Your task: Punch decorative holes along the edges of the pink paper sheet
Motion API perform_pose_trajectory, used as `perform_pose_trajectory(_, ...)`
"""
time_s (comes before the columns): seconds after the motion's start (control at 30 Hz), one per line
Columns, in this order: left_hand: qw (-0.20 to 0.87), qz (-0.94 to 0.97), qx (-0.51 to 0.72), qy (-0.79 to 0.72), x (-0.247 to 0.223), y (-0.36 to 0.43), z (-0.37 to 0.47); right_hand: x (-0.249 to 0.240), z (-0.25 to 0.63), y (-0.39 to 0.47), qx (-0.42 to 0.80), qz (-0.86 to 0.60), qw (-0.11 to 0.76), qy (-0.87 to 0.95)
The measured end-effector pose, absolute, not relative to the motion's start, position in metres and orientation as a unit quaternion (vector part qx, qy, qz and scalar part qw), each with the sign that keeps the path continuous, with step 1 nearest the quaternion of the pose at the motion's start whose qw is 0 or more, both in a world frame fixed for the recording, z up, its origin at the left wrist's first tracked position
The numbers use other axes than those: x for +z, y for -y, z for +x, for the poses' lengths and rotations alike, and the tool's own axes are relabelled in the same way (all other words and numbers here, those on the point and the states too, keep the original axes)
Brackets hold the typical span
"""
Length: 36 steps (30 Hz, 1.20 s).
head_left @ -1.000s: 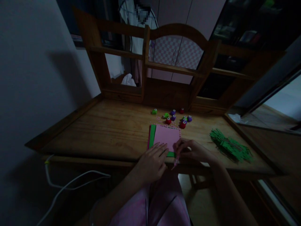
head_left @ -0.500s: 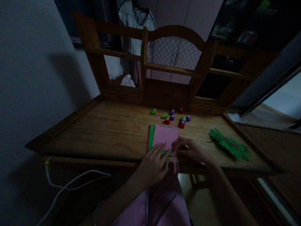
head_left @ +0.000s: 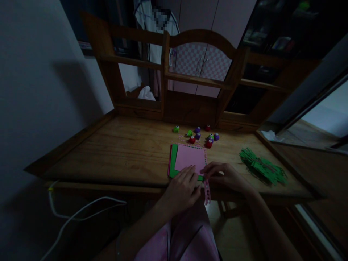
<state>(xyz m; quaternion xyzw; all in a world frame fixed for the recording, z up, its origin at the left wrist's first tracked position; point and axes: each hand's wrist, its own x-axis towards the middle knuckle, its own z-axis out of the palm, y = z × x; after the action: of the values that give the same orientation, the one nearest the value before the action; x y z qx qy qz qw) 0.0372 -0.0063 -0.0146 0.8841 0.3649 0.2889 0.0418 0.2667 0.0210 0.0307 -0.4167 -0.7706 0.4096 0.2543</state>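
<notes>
Pink paper (head_left: 190, 157) with small holes along its top and right edges lies on a larger green sheet (head_left: 172, 165) near the desk's front edge. My left hand (head_left: 183, 186) lies over the paper's lower edge, fingers stretched out. At the lower right corner, my right hand (head_left: 220, 175) pinches a narrow pink strip (head_left: 207, 192) full of holes, which hangs down past the desk edge. Red, purple and green round punches with white tops, among them a red one (head_left: 191, 139), stand behind the sheets.
On the right of the wooden desk (head_left: 122, 152) lies a pile of green cut paper strips (head_left: 262, 166). Tiny pink scraps are scattered by the punches. A wooden shelf (head_left: 198, 80) rises behind, and a white cable (head_left: 98, 200) hangs at the lower left.
My right hand has moved slightly right and the hanging strip swung right with it. My left hand has shifted a little right, uncovering more of the sheets' lower left.
</notes>
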Motion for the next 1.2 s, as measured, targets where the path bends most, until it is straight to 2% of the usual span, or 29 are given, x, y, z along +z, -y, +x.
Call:
perform_pose_trajectory(0.37, 0.043, 0.884, 0.293, -0.362, -0.014, 0.007, 0.036, 0.044, 0.284, -0.005, 0.431, -0.454, 0.202, 0.754)
perform_pose_trajectory(0.67, 0.041, 0.888, 0.291, -0.354, -0.015, 0.007, 0.035, 0.054, 0.318, 0.015, 0.416, -0.534, 0.202, 0.708)
perform_pose_trajectory(0.8, 0.034, 0.89, 0.294, -0.347, -0.014, 0.006, 0.033, 0.049, 0.356, 0.025, 0.365, -0.602, 0.3, 0.644)
perform_pose_trajectory(0.97, 0.048, 0.893, 0.28, -0.349, -0.007, -0.006, 0.03, 0.043, 0.395, 0.039, 0.25, -0.717, 0.443, 0.477)
perform_pose_trajectory(1.2, 0.06, 0.908, 0.246, -0.334, 0.006, -0.028, 0.025, 0.041, 0.409, 0.048, 0.194, -0.754, 0.468, 0.418)
